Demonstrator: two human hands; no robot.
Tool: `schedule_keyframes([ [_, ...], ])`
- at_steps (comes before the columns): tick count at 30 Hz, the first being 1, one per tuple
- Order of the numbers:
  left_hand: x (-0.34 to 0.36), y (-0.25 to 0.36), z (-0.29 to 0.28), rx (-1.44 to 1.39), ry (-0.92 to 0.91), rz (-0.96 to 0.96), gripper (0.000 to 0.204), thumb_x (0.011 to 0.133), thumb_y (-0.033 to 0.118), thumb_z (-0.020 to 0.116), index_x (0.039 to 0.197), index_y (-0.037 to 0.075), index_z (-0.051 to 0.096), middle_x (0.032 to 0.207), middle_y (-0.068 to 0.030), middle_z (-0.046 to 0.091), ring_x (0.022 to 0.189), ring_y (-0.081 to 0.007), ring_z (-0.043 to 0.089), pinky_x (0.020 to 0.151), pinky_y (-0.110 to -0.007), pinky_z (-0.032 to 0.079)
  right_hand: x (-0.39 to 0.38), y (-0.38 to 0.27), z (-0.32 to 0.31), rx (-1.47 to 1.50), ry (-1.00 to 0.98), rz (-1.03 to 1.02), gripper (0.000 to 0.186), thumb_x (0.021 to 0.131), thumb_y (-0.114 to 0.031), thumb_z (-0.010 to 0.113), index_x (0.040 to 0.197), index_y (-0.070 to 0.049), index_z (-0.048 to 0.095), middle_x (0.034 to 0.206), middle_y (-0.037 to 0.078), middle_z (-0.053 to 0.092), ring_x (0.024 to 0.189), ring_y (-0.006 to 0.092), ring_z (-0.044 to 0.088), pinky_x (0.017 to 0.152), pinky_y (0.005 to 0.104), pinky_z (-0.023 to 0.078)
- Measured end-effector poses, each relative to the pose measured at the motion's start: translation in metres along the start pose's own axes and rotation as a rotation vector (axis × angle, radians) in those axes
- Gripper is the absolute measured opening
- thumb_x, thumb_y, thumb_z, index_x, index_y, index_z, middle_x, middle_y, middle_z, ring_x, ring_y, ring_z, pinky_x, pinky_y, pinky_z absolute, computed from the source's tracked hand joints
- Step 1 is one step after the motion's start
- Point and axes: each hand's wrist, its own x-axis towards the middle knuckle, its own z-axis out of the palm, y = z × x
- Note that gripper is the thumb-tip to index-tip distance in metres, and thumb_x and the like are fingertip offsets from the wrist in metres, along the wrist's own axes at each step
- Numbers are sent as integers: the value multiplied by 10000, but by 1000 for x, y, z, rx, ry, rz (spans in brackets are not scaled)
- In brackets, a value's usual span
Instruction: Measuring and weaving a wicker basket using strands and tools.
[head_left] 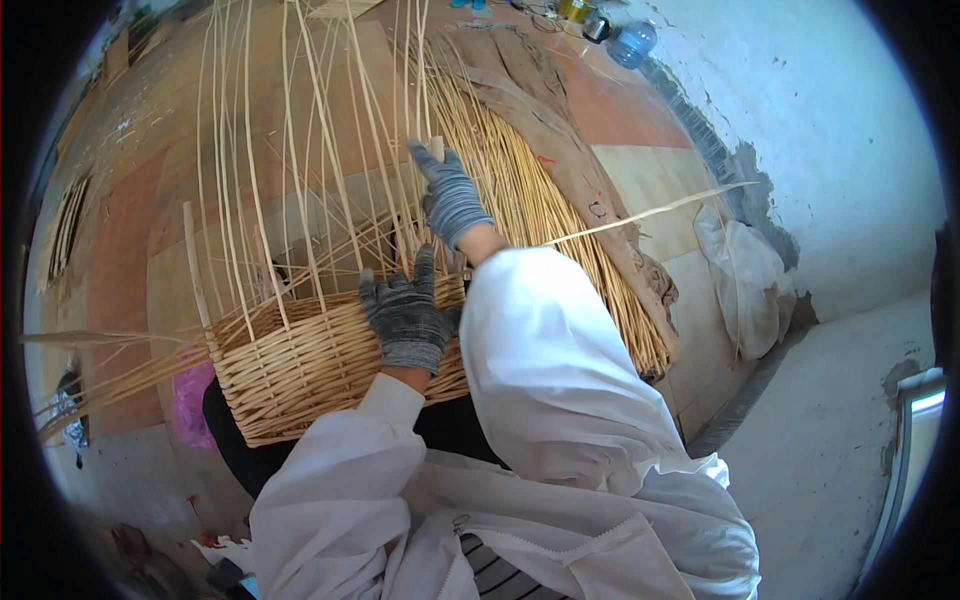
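Note:
A half-woven wicker basket (270, 380) rests across my dark-clothed legs, with tall pale stakes (247, 220) rising from its rim. My left hand (405, 315), in a grey glove, lies on the front weave near the right corner, fingers apart and pointing upward. Higher up, my right hand (452, 195), in a striped grey glove, grips a short thick wooden stake (437, 148) among the uprights. A long pale strand (650, 215) extends rightward from behind my right sleeve.
A bundle of rods (570, 240) lies on brown cloth (530, 90) to the right, beside a white sack (740, 280). Containers, including a water jug (630, 45), stand by the wall. A pink plastic bag (192, 400) and loose strips (85, 400) are at the left.

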Motion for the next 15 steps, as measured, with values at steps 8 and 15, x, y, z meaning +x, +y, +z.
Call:
schedule_keyframes([
  [8, -10, -14, 22, -89, 272, 59, 653, 649, 650, 557, 1133, 211, 564, 1085, -176, 525, 1090, -311, 455, 1017, -540, 86, -91, 22, -23, -270, -180, -170, 251, 830, -255, 483, 977, -114, 630, 1007, 159, 607, 1022, 281, 542, 919, 445, 354],
  [15, -63, -100, 55, -470, 1016, 318, 446, 846, 443, 463, 1081, 70, 529, 1051, -199, 514, 1005, -362, 466, 967, -471, 290, -69, 28, -27, -3, -143, 32, 357, 867, -381, 490, 959, -63, 624, 882, 172, 627, 825, 330, 600, 728, 373, 468],
])
